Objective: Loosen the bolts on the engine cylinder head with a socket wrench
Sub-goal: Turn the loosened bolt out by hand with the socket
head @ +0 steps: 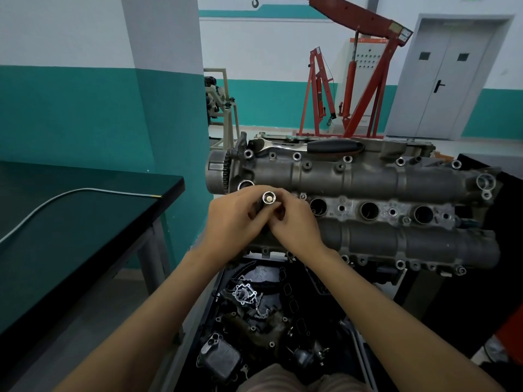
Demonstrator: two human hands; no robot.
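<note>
Presently, head view, frame centre: left hand and right hand both curl round a socket piece, its open end facing the camera, held just above the left end of the cylinder head. Ratchet wrench lies unheld along the head's far edge, upper centre.

Risks (judged): the socket could slip from the fingertips and fall into the parts tray below; if the socket is poorly seated, it may round a bolt.

Counts: hands 2; socket 1; wrench 1; large round bores seen 3; bolts not reliably countable.
</note>
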